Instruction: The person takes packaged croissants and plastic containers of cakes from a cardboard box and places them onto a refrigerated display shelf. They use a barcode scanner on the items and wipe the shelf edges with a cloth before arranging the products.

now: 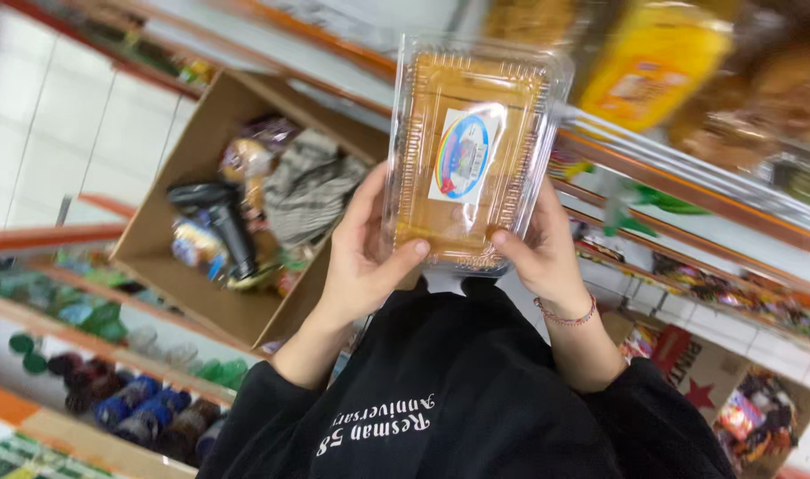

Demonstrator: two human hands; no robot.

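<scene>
— Black sleeves [476, 399] filled the bottom of the view, nearest the camera. What came above them?

— Both hands, raised in front of the chest and closed on one clear plastic clamshell box [472, 146]. It held a golden-brown baked slab and carried an oval sticker [463, 155] on its lid.

— How was each hand set?

— On the left hand [365, 262], the thumb pressed over the box's lower left corner, with the fingers behind it. Across from it, the right hand [542, 253] gripped the lower right corner the same way, thumb on the front. Around that wrist sat a thin red bracelet [566, 316]. Only the box kept the hands apart.

— Where was the box against the rest?

— It was held up in the air, between the two hands, in front of an orange-edged shelf [689, 173] of bagged bread and yellow packets [649, 66].

— And around it?

— An open cardboard carton [196, 164] stood on the floor to the left, holding mixed wrapped snacks and a dark bag. Bottles [134, 404] lined a low shelf at the lower left. A second carton [702, 364] with packets sat at the lower right. White tiles [41, 115] covered the floor.
</scene>
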